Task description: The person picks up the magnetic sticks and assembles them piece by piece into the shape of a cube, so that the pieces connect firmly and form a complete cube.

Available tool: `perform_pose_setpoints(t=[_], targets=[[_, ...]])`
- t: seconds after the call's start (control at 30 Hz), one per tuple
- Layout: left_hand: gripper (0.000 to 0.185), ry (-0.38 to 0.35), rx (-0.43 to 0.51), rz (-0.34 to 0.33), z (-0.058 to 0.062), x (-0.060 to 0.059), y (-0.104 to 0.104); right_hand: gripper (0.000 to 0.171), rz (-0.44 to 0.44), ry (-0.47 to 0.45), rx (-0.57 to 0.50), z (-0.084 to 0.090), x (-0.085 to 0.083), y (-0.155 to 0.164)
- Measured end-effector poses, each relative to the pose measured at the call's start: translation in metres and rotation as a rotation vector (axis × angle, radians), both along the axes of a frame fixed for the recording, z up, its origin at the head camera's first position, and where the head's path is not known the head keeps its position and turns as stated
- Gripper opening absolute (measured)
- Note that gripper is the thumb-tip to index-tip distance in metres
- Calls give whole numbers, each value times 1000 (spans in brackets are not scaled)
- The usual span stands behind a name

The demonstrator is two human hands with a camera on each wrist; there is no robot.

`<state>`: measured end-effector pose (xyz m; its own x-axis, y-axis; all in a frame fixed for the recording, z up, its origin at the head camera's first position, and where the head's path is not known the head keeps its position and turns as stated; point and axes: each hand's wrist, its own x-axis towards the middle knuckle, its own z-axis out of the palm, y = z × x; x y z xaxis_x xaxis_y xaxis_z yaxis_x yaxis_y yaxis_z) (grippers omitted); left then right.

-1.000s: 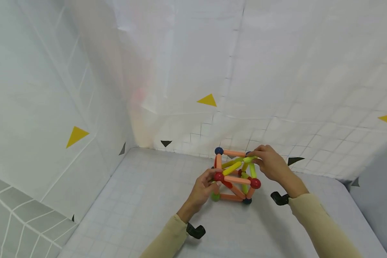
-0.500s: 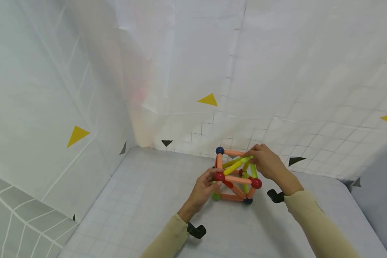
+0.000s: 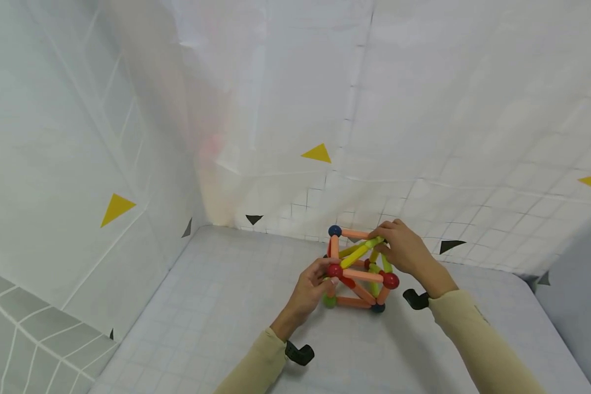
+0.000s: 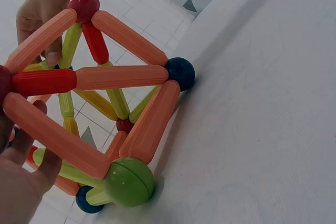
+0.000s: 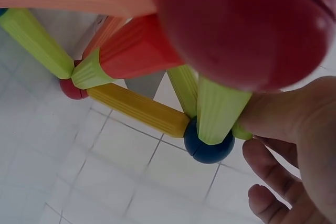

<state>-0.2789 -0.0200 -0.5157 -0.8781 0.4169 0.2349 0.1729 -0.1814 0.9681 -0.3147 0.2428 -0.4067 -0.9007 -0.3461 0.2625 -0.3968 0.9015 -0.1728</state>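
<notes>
A box-shaped frame of magnetic sticks and balls stands on the white surface, its near top edge an orange stick (image 3: 363,275). My left hand (image 3: 302,293) holds the red ball (image 3: 334,271) at the near left top corner between thumb and fingers. A two-tone yellow and yellow-green magnetic stick (image 3: 356,256) slants across the top from that ball. Its far end is pinched by my right hand (image 3: 405,249), whose fingers hide the back right corner in the head view. From the right wrist, a blue ball (image 5: 202,148) shows beside that thumb. A green ball (image 4: 129,182) forms a bottom corner.
Close behind the frame rises a white wall sheet (image 3: 285,191) with a printed grid and yellow and black triangles. Another wall (image 3: 148,230) stands at the left. The white surface (image 3: 216,306) extends left and in front of the frame.
My right hand has moved slightly left along the top, and its fingers now cover the back right blue ball. The left hand and the rest of the frame have stayed in place.
</notes>
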Motion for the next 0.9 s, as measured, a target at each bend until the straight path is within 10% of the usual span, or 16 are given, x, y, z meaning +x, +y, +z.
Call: perform_pose_setpoints(t=[0.9], targets=[[38,24,21,-21,-2,-3,-4,28,3,6,-150,-7,-2,-4]])
